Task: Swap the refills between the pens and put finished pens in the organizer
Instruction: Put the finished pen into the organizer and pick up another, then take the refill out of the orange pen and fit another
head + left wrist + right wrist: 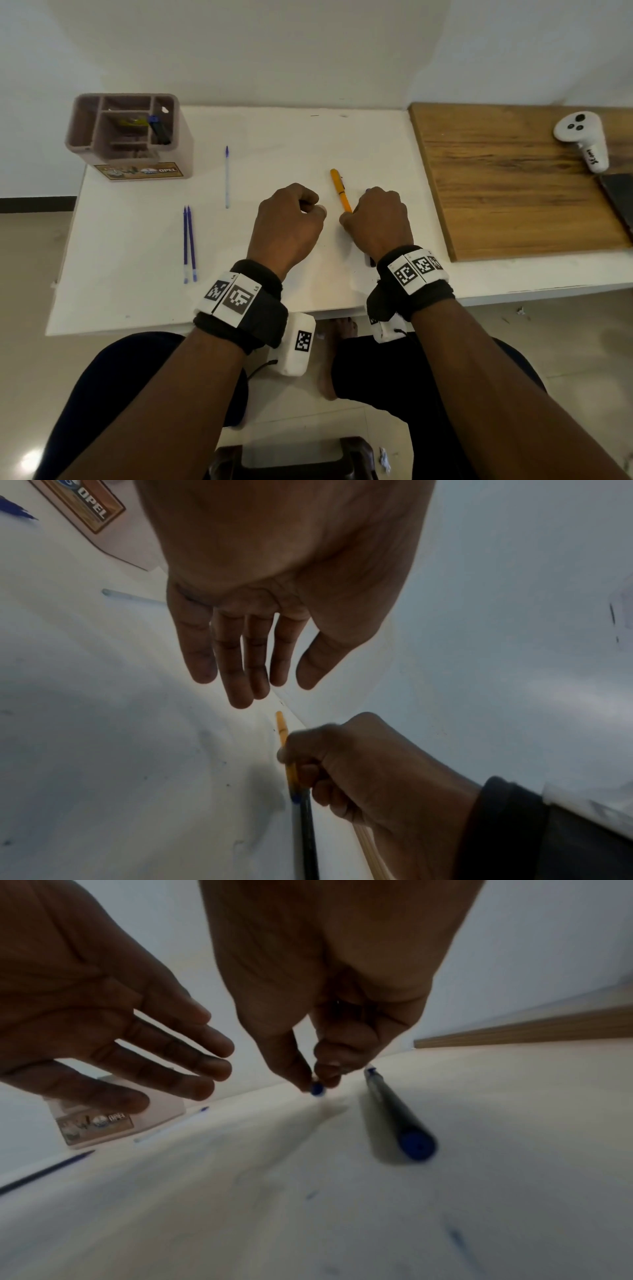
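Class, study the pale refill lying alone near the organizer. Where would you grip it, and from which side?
Pinch the pale refill mid-shaft from above, a fingertip on each long side: it lies flat, thin, with bare table both sides. The left hand is free and nearer; the right hand holds the orange pen.

Both forearms reach forward over the worktop (144,240), each wrist wrapped in a black band with white tags. The left hand (287,222) hovers palm down, its fingers (240,669) relaxed and nearly straight, holding nothing. At its 3 o'clock, the right hand (376,222) curls, thumb and fingertips (322,1074) pinching something small and blue.
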